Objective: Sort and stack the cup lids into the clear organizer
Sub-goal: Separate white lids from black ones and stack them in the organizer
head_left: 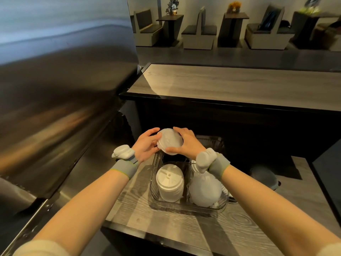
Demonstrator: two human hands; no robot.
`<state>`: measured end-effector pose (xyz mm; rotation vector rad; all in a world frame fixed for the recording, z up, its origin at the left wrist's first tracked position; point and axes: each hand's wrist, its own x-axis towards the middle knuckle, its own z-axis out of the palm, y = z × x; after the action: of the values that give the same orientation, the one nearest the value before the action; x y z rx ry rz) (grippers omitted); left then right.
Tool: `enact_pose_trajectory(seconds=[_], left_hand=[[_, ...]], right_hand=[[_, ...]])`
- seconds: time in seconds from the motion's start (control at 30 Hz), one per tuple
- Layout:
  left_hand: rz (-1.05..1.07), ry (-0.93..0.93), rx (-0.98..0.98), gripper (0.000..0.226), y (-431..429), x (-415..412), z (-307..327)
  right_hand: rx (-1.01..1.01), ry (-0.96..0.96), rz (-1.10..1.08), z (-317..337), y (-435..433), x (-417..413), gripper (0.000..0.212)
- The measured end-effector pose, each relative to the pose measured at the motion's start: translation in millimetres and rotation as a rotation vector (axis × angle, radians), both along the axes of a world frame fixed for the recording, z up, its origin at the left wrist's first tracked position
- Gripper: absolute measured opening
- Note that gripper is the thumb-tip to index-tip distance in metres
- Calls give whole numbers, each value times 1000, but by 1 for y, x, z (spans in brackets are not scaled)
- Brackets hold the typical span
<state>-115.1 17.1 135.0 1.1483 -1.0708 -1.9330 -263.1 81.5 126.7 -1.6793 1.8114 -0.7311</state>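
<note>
Head view: left hand (145,145) and right hand (186,143) together grip a translucent lid stack (169,142) above the clear organizer's (188,211) far-left compartment. Next, likely, lower it straight in behind the white lids (169,183).

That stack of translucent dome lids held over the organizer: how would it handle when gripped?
Probably light: the dome lid stack is held by the fingers of the left hand and right hand. Likely thin and flexible, since it looks translucent. It may slide apart if tilted; both hands steady it.
</note>
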Motion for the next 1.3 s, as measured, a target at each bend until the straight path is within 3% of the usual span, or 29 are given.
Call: enact_pose_trajectory(seconds=[0.13,0.3,0.4,0.47,0.63,0.73,1.07,1.13,1.2,1.3], left_hand=[[-58,-22,-8,41,4,1,5],[-20,45,13,42,7,1,1],[20,25,14,41,7,4,0],[48,25,26,42,6,1,-2],[41,37,52,43,12,-11,-7],[34,28,58,43,17,-17,-9],[10,-45,10,41,26,-23,-6],[-15,-71,-15,41,30,-27,-4],[-51,-94,-42,41,33,-32,-1],[-121,-100,-81,40,37,-41,2]], right_hand=[[19,-35,-24,-3,7,-2,81],[58,-343,-93,6,19,-13,65],[113,-320,-93,7,31,-26,65],[144,-245,-68,9,42,-35,68],[375,197,108,5,78,-54,81],[479,354,179,-9,95,-52,83],[290,665,141,-27,102,-44,82],[112,559,-9,-14,94,-43,71],[-58,330,-143,0,81,-39,66],[-72,187,-78,9,61,-31,84]])
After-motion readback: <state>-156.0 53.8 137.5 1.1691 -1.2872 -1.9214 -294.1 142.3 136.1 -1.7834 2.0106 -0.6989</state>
